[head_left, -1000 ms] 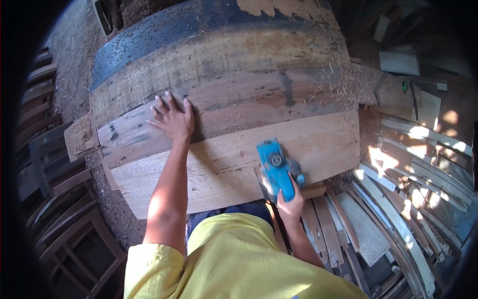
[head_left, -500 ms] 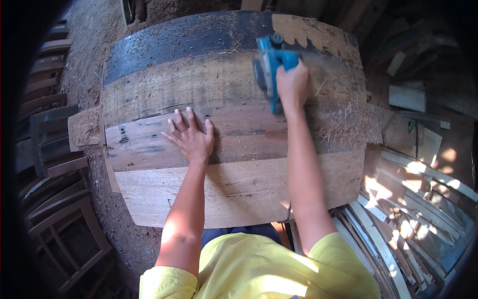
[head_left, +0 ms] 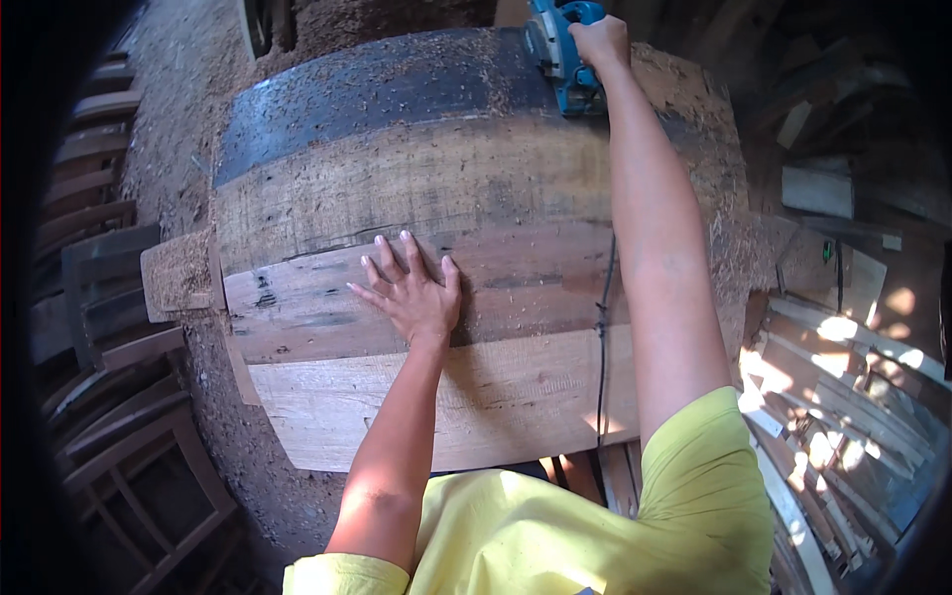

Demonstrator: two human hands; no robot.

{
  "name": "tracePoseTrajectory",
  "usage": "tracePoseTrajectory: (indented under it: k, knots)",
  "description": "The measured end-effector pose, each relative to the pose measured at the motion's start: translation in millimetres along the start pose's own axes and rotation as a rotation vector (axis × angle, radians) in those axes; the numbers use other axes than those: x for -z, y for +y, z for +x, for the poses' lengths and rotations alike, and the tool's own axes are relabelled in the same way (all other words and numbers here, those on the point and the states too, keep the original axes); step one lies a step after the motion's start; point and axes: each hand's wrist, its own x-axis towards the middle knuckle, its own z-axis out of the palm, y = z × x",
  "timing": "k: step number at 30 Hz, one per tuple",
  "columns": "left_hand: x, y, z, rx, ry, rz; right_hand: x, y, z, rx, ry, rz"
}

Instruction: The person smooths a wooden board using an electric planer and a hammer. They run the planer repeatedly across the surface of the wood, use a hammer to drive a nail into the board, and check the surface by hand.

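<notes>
Two hands busy: left hand flat, fingers spread, on the plank surface; right hand clamped on blue power planer at its far edge. Far dark boards seemingly unplaned, near boards paler.

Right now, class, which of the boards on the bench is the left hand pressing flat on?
The left hand lies flat on the reddish-brown board, second from the near edge, between the pale near board and the rough grey-tan board.
</notes>
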Motion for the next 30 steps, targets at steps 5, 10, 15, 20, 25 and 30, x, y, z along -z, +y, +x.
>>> tracePoseTrajectory:
  k: [5, 10, 15, 20, 25, 30]
  knots:
    - [-11.4, 2.8, -2.4, -0.013, 0.035, -0.022, 35.4, 28.6, -128.2, -0.093, -0.140, -0.028]
    - [-16.1, -6.0, -0.2, -0.002, 0.053, 0.014, 115.1, 14.5, -349.4, -0.133, -0.161, 0.076]
    - [-10.5, -0.3, 0.0, -0.011, 0.027, 0.001, 202.5, 39.7, -610.3, -0.288, -0.132, 0.124]
    - [-22.5, -9.2, 1.9, -0.015, 0.092, -0.002, 275.6, 61.9, -811.9, -0.400, -0.181, 0.004]
    - [-26.2, -12.2, 1.1, -0.039, 0.116, -0.016, 265.2, 59.4, -806.1, -0.359, -0.123, 0.006]
    - [-8.8, -39.4, 5.3, -0.220, 0.081, -0.086, 211.8, 50.5, -699.7, -0.335, -0.059, 0.221]
